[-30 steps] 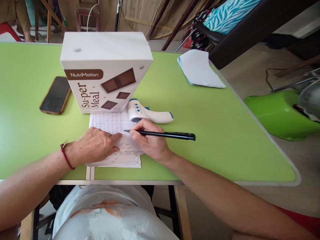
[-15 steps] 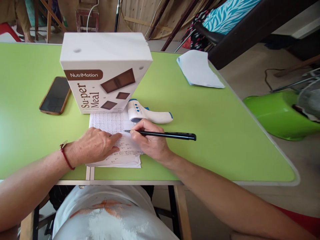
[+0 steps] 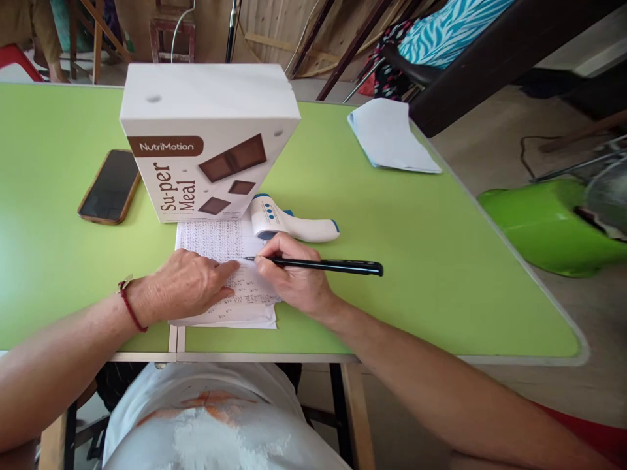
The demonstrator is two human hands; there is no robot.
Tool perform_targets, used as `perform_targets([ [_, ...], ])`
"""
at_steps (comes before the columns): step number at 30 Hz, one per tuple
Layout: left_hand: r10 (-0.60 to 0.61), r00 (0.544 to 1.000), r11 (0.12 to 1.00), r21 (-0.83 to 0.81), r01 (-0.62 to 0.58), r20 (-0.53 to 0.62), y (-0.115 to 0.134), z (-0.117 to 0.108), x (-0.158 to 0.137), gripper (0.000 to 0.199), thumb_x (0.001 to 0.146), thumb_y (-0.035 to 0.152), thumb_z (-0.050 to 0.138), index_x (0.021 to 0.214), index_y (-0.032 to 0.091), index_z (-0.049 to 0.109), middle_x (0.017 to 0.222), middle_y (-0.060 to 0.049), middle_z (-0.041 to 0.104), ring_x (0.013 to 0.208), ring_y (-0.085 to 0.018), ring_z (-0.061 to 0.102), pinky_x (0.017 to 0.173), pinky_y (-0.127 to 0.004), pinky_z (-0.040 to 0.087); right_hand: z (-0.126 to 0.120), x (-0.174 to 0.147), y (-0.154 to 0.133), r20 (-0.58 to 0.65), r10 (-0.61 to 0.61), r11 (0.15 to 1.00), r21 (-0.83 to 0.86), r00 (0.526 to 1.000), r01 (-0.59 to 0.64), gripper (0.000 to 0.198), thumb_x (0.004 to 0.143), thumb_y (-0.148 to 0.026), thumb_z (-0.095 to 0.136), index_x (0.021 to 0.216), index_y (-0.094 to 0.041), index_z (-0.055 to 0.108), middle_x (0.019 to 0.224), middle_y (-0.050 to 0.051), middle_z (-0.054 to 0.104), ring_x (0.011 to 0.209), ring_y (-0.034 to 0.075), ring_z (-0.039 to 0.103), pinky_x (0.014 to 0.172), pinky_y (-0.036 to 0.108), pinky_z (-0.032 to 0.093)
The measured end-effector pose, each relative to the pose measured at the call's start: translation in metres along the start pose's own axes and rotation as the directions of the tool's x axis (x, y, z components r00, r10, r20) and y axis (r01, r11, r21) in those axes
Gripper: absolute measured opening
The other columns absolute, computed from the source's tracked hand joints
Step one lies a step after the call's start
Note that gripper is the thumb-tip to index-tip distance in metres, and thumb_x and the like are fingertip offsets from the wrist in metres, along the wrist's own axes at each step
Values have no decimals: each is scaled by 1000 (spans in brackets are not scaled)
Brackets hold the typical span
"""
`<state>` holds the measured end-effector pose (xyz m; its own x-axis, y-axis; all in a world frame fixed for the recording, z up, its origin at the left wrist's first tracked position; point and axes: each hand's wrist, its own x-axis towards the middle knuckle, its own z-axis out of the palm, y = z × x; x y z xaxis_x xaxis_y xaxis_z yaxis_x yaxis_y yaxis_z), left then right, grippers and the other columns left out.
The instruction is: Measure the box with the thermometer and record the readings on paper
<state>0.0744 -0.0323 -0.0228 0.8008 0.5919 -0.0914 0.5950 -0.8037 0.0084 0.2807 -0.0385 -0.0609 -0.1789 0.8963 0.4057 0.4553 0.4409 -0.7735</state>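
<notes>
My right hand (image 3: pixel 298 277) is closed around a black pen (image 3: pixel 333 265), its tip touching the written sheets of paper (image 3: pixel 210 238) or just above them; I cannot tell which. My left hand (image 3: pixel 183 284) rests on the sheets, index finger stretched out towards the pen tip and thumb apart. Rows of small handwriting cover the upper part of the top sheet. Just beyond my right hand lies a white and blue infrared thermometer (image 3: pixel 294 225). A white NutriMotion box (image 3: pixel 183 173) stands upright at the top edge of the paper.
A phone (image 3: pixel 108 187) in a brown case lies left of the box on the green table (image 3: pixel 416 294). Folded white paper (image 3: pixel 392 134) lies near the far right edge. Beyond that edge, on the floor, is a green plastic stool or bin (image 3: pixel 543 225).
The pen's rear end has shifted very slightly to the left. Both hands stay in place, and the view has moved a touch.
</notes>
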Motion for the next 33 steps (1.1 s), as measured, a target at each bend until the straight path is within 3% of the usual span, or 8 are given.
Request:
perform_targets([
  [8,19,998,1000,-14,-20,-59,-4,3,-3,25,95,35,61,108,15,66,69,-3,72,55,-21,66,45,-30,31,-12,3,-1,-102,-198,965,-198,975,175,16,74,-7,58,77,-23,58,64,-4,63,53,11,57,50,24,46],
  [12,-6,942,981,-184,-59,-335,-15,-2,-8,14,96,27,59,89,16,65,64,1,66,49,-11,56,46,-25,33,-31,1,-4,-3,-412,846,-374,911,381,20,76,-3,57,82,-21,63,71,1,66,64,15,62,58,28,49],
  [14,-133,805,958,-284,-46,-578,-21,-8,-10,17,97,26,58,83,18,60,60,4,59,46,-8,48,46,-23,34,-40,-1,-5,61,-428,786,-468,902,404,21,78,-2,56,81,-21,65,70,2,67,65,17,62,58,30,47],
  [18,-388,292,909,-415,-35,-874,-37,-18,-8,20,95,35,65,86,22,52,69,5,51,55,-8,43,52,-26,36,-51,-3,-2,274,-291,735,-549,917,397,17,81,-9,57,77,-22,68,71,4,68,68,21,63,62,34,46],
  [21,-502,119,853,-513,-95,-856,-55,-14,-5,40,86,54,73,99,24,49,93,1,53,78,-12,54,67,-31,44,-51,-4,1,376,-193,749,-539,906,384,18,81,-11,57,74,-22,69,70,5,67,70,22,62,63,35,45],
  [24,-616,223,739,-652,-167,-756,-75,0,-1,70,76,65,78,121,26,42,121,-5,51,111,-21,58,87,-38,49,-49,-4,4,397,-170,784,-500,902,368,18,82,-13,58,74,-22,70,68,5,66,67,21,60,63,35,45],
  [28,-686,495,483,-842,-239,-534,-91,16,6,92,68,64,84,136,27,34,140,-10,51,136,-31,49,105,-44,47,-46,2,13,193,-241,844,-443,951,303,16,86,-19,58,91,-23,73,75,5,69,69,20,62,66,36,52],
  [33,-683,624,252,-924,-288,-380,-95,20,15,110,53,52,95,140,24,33,140,-15,55,131,-33,55,101,-42,52,-42,15,39,49,-143,754,-642,989,141,47,72,-17,64,118,-13,68,116,20,69,105,36,65,91,55,53],
])
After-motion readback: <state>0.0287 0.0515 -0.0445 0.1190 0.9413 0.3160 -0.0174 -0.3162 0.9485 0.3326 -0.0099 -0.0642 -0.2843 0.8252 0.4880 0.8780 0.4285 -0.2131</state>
